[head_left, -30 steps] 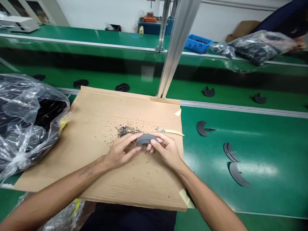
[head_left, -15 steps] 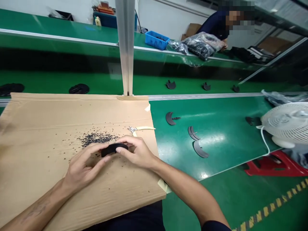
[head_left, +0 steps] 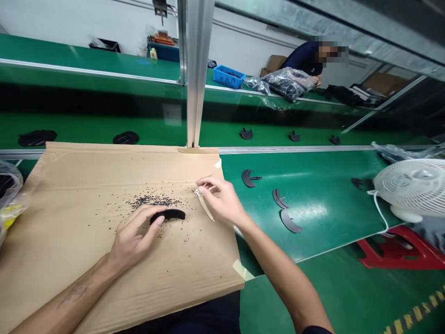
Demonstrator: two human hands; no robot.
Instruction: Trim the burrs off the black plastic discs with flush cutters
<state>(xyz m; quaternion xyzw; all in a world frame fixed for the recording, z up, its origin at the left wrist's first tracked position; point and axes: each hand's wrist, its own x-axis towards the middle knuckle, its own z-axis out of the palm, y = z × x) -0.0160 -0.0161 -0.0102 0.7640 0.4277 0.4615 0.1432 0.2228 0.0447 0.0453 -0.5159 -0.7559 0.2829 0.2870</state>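
Note:
My left hand [head_left: 134, 234] pinches one end of a curved black plastic part [head_left: 174, 214] between thumb and fingers, just over the cardboard. To the right, my right hand [head_left: 222, 199] has its fingers closed around the head end of small side cutters [head_left: 206, 206] with pale handles. The cutters' jaws point up and left, and one handle slants down below the hand. Behind the black part lies a scattered pile of tiny black plastic bits [head_left: 153, 200]. A cardboard sheet [head_left: 86, 260] spreads beneath both hands.
Several black curved parts, such as one crescent piece [head_left: 288, 221], lie on the green bench [head_left: 257, 208] at right. A white fan [head_left: 413, 188] stands beyond them. A metal post [head_left: 199, 83] rises behind the cardboard. A co-worker [head_left: 304, 58] is across the benches, near a blue bin [head_left: 228, 77].
My right hand has let go of the black part and moved right onto the side cutters, which have turned. My left hand still holds the part. The camera view has shifted.

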